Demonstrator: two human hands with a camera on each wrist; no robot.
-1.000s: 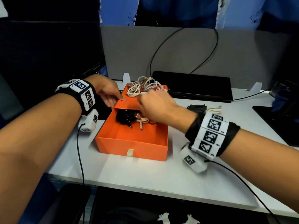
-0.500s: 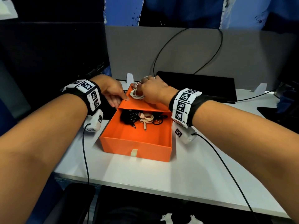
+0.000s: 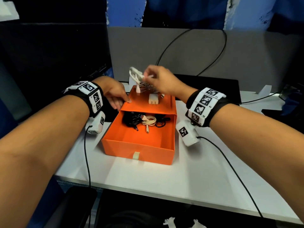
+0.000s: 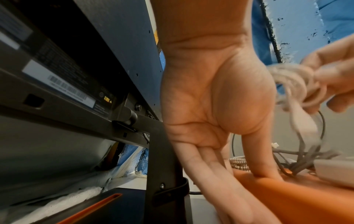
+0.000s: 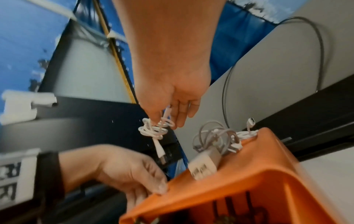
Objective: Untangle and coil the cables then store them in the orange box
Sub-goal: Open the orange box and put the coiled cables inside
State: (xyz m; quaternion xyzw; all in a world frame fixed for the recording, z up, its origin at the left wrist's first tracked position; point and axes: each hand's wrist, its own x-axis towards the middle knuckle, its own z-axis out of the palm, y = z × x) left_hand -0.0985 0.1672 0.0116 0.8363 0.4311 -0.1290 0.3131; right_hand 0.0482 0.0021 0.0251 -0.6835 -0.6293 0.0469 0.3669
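An orange box (image 3: 138, 145) stands open as a drawer pulled out of its orange sleeve (image 3: 148, 106). Coiled black cables (image 3: 131, 120) and a cream cable (image 3: 148, 120) lie in the drawer. My right hand (image 3: 158, 79) pinches a tangled white cable (image 3: 136, 75) and holds it above the sleeve; the same white cable (image 5: 153, 130) hangs from my fingers in the right wrist view. A white charger (image 3: 153, 99) with grey cables (image 5: 212, 136) lies on the sleeve. My left hand (image 3: 115, 96) rests with straight fingers on the sleeve's left edge (image 4: 264, 191).
A black laptop (image 3: 213, 86) lies behind the box against a grey partition (image 3: 181, 50) with a black wire looping over it. A dark monitor (image 4: 67, 75) stands at the left. The white table (image 3: 164, 178) edge runs close to me.
My right hand has gone from the pile on the sleeve upward, lifting the white cable clear of it. The charger and grey cables stay on the sleeve. My left hand has kept its place.
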